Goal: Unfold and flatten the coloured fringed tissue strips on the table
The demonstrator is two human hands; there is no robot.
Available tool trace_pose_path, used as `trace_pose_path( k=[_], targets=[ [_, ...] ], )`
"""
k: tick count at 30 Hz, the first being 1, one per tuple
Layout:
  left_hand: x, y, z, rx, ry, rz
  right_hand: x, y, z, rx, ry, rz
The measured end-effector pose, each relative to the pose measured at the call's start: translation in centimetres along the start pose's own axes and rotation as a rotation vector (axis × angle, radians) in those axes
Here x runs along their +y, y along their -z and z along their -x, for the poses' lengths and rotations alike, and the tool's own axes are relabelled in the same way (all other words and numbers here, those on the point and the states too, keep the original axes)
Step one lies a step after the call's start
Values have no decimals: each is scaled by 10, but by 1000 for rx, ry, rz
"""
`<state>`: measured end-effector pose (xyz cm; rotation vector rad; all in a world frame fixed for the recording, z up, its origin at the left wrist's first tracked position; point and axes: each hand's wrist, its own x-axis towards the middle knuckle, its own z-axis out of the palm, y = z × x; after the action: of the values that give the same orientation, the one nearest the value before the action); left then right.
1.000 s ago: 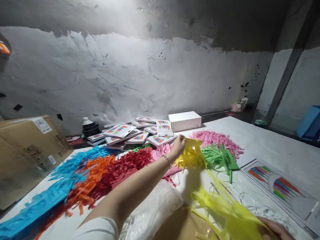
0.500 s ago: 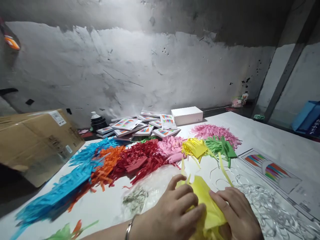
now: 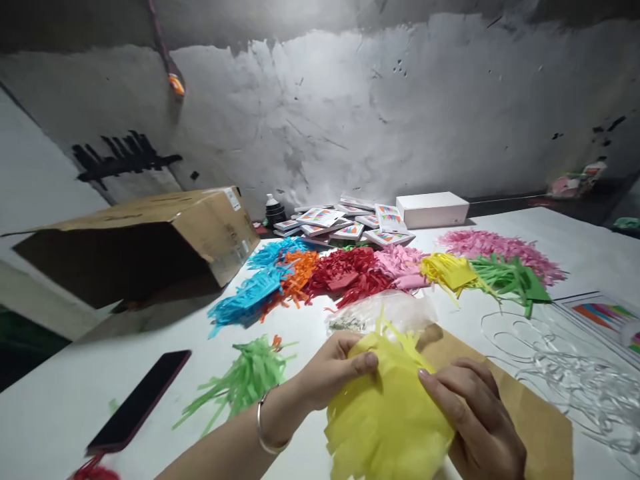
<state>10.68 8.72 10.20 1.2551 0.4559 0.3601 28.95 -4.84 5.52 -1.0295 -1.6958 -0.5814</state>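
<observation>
Between my two hands is yellow fringed tissue paper [image 3: 393,413], its cut strips hanging down and a few sticking up at the top. My left hand [image 3: 333,370], with a silver bangle on the wrist, pinches its upper left side, thumb in front. On the right edge, my right hand [image 3: 473,407] grips the same paper between thumb and fingers. A sheet of brown card [image 3: 530,413] lies beneath, partly hidden by that hand. Just beyond the paper is a clear plastic bag [image 3: 395,308]. Light green fringed paper [image 3: 253,373] lies left of my left wrist.
Fringed bundles in blue [image 3: 255,293], orange [image 3: 300,270], red [image 3: 345,270], pink [image 3: 500,250] and green [image 3: 515,280] lie across the table. Behind are flat printed packs [image 3: 345,223] and a white box [image 3: 433,210]. A phone [image 3: 143,400], an open carton [image 3: 210,233] and clear cord [image 3: 570,373] lie around.
The view has swung left, bringing the phone and more of the carton into sight. The yellow paper now hangs spread out between my hands, and the brown card shows beneath.
</observation>
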Motion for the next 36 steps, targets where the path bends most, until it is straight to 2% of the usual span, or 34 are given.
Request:
trace_pose_path(
  k=[4,7,10,14,17,20,23,26,28,31,33,35,36],
  targets=[
    [-15,7,24,64,30,56,-3,-15,12,-12,-21,-16],
    [-20,16,36,119,68,52,-5,-15,20,-51,-26,17],
    [-23,20,43,120,90,81,-10,-12,22,-68,-17,36],
    [-42,4,42,-6,82,322,-16,-19,23,-74,-20,51],
    [-66,-22,36,-159,187,521,-3,-21,22,-98,-3,128],
    [-83,-43,29,-212,294,587,26,1,16,-107,-1,229],
    [-87,-49,26,-189,284,570,47,42,10,-113,9,494],
    [-88,-29,35,-169,294,454,39,68,16,-187,51,651],
    [-91,-2,50,-88,329,338,19,63,32,-296,81,565],
    [-95,49,84,144,373,106,-13,27,65,-414,99,386],
    [-93,76,110,318,359,-145,-31,-1,85,-458,111,320],
    [-89,88,132,551,241,-496,-43,-23,100,-507,86,275],
    [-87,88,140,668,134,-703,-48,-31,105,-525,60,256]
  ],
)
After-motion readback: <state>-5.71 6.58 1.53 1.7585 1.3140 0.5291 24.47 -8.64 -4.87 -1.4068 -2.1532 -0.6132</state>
